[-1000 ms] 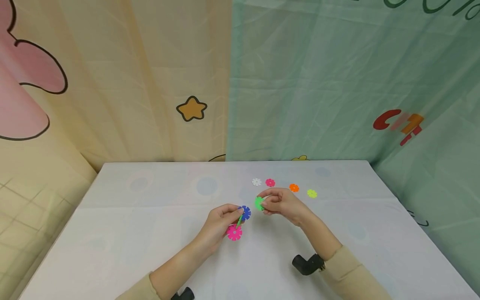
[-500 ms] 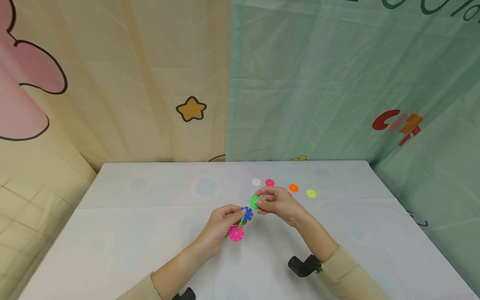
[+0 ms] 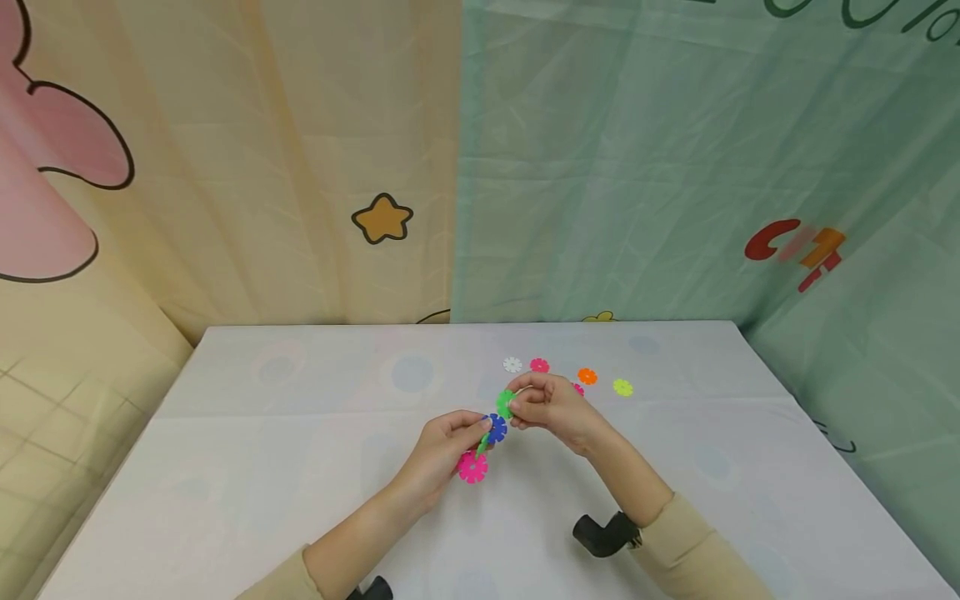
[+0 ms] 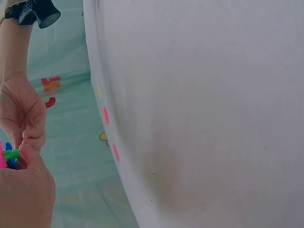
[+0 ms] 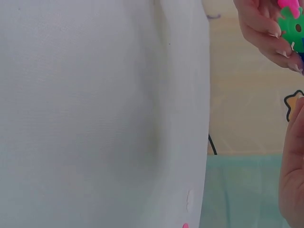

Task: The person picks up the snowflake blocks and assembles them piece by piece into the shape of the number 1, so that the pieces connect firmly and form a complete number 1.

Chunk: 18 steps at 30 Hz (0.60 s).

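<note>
Above the table (image 3: 300,483), our left hand (image 3: 441,446) pinches the blue disc (image 3: 498,428) and our right hand (image 3: 552,408) the green disc (image 3: 504,404), both (we judge) light and stiff, best held by the edge.

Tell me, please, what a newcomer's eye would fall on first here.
Probably the left hand above the white table, holding a blue disc and a pink disc. The right hand pinches a green disc beside the blue one. Behind, an orange star stands out on the cream curtain.

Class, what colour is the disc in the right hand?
The disc is bright green, seen best in the head view.
</note>
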Motion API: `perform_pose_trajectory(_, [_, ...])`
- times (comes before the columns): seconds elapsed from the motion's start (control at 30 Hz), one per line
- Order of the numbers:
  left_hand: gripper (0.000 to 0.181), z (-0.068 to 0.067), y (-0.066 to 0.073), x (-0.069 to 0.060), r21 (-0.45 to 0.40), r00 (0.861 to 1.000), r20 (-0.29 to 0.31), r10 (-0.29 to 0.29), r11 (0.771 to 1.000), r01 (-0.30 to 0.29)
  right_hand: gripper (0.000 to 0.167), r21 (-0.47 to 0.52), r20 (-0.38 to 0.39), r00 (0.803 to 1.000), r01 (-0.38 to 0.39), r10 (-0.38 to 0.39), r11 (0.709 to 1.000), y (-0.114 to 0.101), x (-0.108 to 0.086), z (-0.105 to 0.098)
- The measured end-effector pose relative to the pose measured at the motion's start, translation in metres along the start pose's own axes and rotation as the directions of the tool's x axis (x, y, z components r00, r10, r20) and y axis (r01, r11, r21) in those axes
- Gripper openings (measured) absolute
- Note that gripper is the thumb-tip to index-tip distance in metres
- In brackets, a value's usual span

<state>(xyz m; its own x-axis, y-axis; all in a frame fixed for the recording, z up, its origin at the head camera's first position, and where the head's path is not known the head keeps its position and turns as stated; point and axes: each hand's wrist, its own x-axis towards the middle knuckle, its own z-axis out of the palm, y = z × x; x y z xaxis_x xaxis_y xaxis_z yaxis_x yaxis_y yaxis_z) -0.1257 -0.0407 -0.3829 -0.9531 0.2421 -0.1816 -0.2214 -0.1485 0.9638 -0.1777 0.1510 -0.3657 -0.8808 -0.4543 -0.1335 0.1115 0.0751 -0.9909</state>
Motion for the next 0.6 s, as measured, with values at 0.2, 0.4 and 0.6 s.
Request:
perform_pose_trajectory(0.2, [0.028,0.0005,-0.0007,0.0009,-0.009,1.0,-0.001,-0.005,1.0,0.005,0.017,0.003,0.002,1.0,0.015,-0.015,1.0,0.0022,0.001,0.0006])
perform_pose_trajectory(0.4, [0.027,0.001,-0.0003,0.0004,-0.018,1.0,-0.008,-0.002,1.0,0.002,0.016,-0.02,0.008,0.999,0.047,-0.047,0.999,0.0041,0.001,0.0024])
perform_pose_trajectory(0.6, [0.026,0.0022,0.0009,-0.0011,-0.023,1.0,-0.029,0.0,1.0,-0.001,0.019,-0.049,0.001,0.994,0.106,-0.106,0.993,0.0042,-0.0005,0.0054])
